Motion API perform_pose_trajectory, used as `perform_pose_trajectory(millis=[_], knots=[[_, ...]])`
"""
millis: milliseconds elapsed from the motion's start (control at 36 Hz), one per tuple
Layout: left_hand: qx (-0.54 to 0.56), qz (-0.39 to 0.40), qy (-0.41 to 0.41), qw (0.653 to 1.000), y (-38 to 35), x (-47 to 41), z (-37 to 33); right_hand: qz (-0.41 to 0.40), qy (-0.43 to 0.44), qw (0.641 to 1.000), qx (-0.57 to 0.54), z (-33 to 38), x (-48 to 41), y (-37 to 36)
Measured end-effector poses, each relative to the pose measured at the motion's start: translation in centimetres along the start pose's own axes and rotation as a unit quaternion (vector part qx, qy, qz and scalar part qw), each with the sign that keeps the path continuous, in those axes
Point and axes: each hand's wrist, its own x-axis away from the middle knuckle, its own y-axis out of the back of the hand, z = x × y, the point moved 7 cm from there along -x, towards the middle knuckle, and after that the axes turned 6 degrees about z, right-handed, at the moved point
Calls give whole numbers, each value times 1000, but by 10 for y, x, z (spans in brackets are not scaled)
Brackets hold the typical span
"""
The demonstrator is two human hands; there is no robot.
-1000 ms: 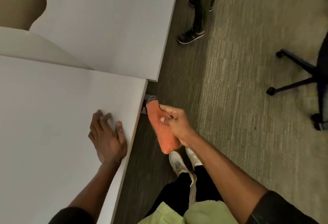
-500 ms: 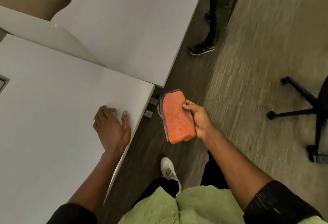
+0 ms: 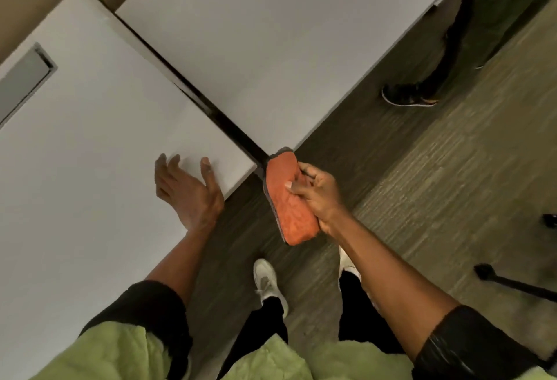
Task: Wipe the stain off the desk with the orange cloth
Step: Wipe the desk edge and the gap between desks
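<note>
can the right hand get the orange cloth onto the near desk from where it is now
Probably yes: the right hand holds the orange cloth just off the near desk corner, with nothing between; only the left hand rests there.

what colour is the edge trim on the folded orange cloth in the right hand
Dark grey, running along the folded orange cloth where the right hand grips it; seen in the head view.

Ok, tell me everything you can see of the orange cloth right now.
The orange cloth looks like a folded, fuzzy microfibre pad with a dark grey edge or backing along its left side. The right hand grips it, thumb across the orange face, fingers behind. It is held tilted in the air over the floor, just off the corner of the desk, not touching the desk. No stain shows on it.
</note>
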Motion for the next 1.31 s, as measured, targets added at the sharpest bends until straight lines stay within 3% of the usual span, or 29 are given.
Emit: perform_pose_trajectory(millis=[250, 361, 583, 833, 1083, 1222, 1306], knots=[[-54, -12, 2, 998, -7, -1, 3, 27, 95, 965, 245, 59, -39, -18], [-72, -9, 7, 997, -10, -2, 3, 94, 132, 933, 323, 69, -23, -43], [-115, 5, -10, 993, -11, -2, -2, 107, 169, 890, 410, 82, -12, -64], [-147, 11, -17, 989, -13, -2, -3, 210, 86, 904, 361, 98, -74, -83], [-147, 20, -17, 989, -14, -3, -3, 177, 91, 930, 308, 46, -8, -33], [-152, 28, -24, 988, -14, -3, -4, 177, 129, 911, 350, 72, -30, -54], [-153, 33, -19, 988, -13, -3, -4, 185, 180, 864, 432, 100, -55, -76]])
